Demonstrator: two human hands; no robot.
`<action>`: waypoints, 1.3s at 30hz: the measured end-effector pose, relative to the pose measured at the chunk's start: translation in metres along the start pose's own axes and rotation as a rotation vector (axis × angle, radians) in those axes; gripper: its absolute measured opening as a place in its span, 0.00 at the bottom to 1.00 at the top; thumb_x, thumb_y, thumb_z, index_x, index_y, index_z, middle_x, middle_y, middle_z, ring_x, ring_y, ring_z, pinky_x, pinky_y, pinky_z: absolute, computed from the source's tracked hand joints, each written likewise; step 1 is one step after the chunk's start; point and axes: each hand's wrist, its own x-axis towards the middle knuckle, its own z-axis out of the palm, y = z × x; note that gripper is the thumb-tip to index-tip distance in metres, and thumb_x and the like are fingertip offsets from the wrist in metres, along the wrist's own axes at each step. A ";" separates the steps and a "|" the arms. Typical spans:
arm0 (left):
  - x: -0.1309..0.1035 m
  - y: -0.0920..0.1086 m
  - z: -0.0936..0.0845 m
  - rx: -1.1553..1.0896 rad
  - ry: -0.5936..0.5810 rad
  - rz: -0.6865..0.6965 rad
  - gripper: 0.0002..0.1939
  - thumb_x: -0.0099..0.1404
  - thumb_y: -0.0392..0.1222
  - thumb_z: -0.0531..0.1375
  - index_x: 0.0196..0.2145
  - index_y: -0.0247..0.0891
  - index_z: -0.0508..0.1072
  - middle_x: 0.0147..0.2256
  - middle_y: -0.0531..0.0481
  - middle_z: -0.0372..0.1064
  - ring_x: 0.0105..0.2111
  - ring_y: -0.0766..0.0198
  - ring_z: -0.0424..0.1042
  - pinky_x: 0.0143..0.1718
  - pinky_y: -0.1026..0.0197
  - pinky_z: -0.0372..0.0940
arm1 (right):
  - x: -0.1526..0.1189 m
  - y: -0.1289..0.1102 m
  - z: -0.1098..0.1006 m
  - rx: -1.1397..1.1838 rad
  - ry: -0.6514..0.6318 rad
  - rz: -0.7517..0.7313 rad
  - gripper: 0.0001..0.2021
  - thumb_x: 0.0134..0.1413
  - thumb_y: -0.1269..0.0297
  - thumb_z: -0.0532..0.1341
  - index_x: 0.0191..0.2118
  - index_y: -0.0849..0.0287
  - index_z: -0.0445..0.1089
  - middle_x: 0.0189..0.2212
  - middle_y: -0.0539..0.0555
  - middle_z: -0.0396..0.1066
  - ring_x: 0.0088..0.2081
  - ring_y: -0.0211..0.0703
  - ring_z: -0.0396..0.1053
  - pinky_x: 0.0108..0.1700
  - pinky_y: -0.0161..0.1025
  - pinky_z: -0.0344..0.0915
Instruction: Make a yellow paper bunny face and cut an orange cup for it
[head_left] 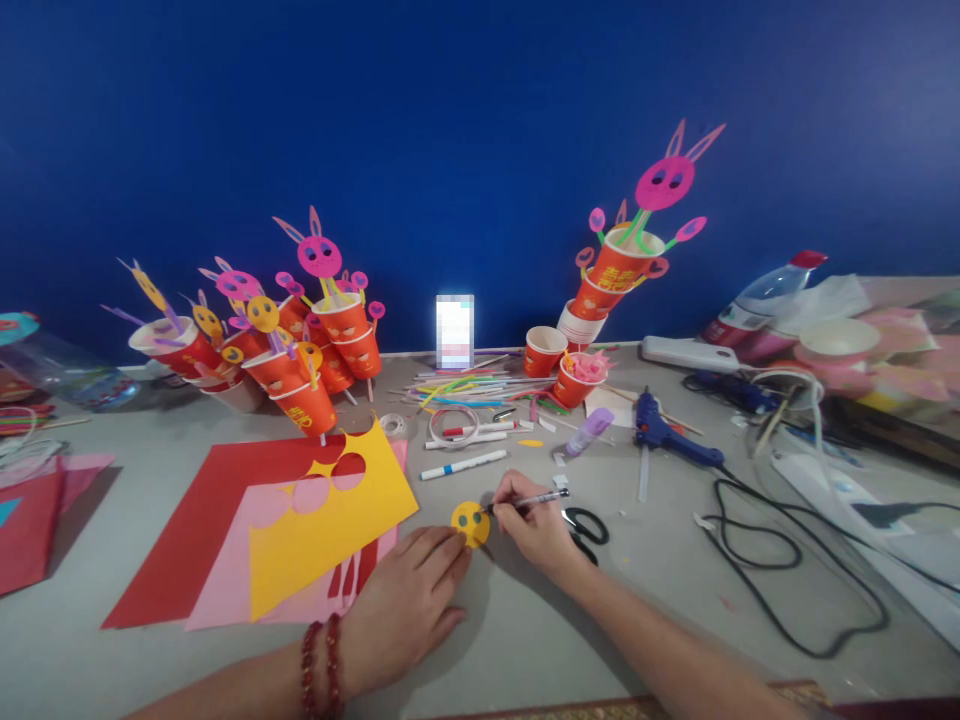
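Observation:
A small yellow paper circle (471, 525) with two dark eye shapes lies on the grey table. My left hand (409, 600) lies spread on the table, its fingertips at the circle's lower left edge. Pinched in my right hand (534, 522) is a black pen (544, 497), its tip at the circle's right side. Black-handled scissors (589, 530) lie just beyond my right hand, their blades hidden. To the left are a cut yellow sheet (330, 525), a pink sheet (225, 560) and a red sheet (172, 540), overlapping.
Red cups with paper faces (341, 320) stand back left, more (619, 270) back right. Markers (463, 465), pipe cleaners (480, 388) and a lit phone (454, 332) are ahead. A blue glue gun (667, 435), its black cable (757, 590) and a purple glue stick (589, 432) lie right.

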 end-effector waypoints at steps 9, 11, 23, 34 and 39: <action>-0.001 0.002 0.002 0.012 -0.006 0.004 0.25 0.73 0.54 0.53 0.59 0.33 0.66 0.58 0.43 0.67 0.57 0.51 0.63 0.59 0.49 0.57 | 0.001 0.002 0.002 -0.086 0.012 -0.032 0.05 0.47 0.71 0.55 0.24 0.55 0.61 0.18 0.44 0.59 0.22 0.36 0.56 0.23 0.32 0.51; 0.000 0.001 0.001 0.006 -0.014 0.000 0.25 0.73 0.53 0.53 0.58 0.33 0.66 0.58 0.43 0.67 0.57 0.51 0.63 0.59 0.49 0.57 | 0.001 0.000 0.001 -0.105 0.005 -0.038 0.05 0.47 0.71 0.55 0.24 0.56 0.62 0.19 0.44 0.60 0.22 0.36 0.56 0.24 0.33 0.51; 0.001 0.000 0.001 -0.008 -0.008 0.004 0.24 0.72 0.53 0.54 0.58 0.33 0.67 0.58 0.42 0.67 0.57 0.51 0.63 0.59 0.49 0.58 | 0.002 -0.002 0.001 -0.130 -0.024 -0.032 0.05 0.47 0.71 0.55 0.24 0.56 0.62 0.19 0.44 0.59 0.22 0.36 0.55 0.25 0.33 0.50; 0.001 0.000 0.003 -0.007 -0.002 0.009 0.25 0.72 0.51 0.55 0.58 0.33 0.66 0.57 0.42 0.67 0.57 0.51 0.63 0.59 0.49 0.57 | 0.002 -0.001 0.001 -0.134 -0.017 -0.039 0.05 0.47 0.71 0.55 0.24 0.56 0.62 0.20 0.45 0.60 0.23 0.37 0.56 0.25 0.33 0.51; 0.000 0.000 0.004 -0.002 -0.014 0.007 0.25 0.72 0.52 0.55 0.58 0.33 0.66 0.58 0.42 0.67 0.57 0.51 0.63 0.59 0.49 0.58 | 0.004 0.002 0.001 -0.146 -0.002 -0.052 0.05 0.49 0.70 0.55 0.25 0.56 0.61 0.21 0.45 0.60 0.24 0.37 0.57 0.27 0.34 0.53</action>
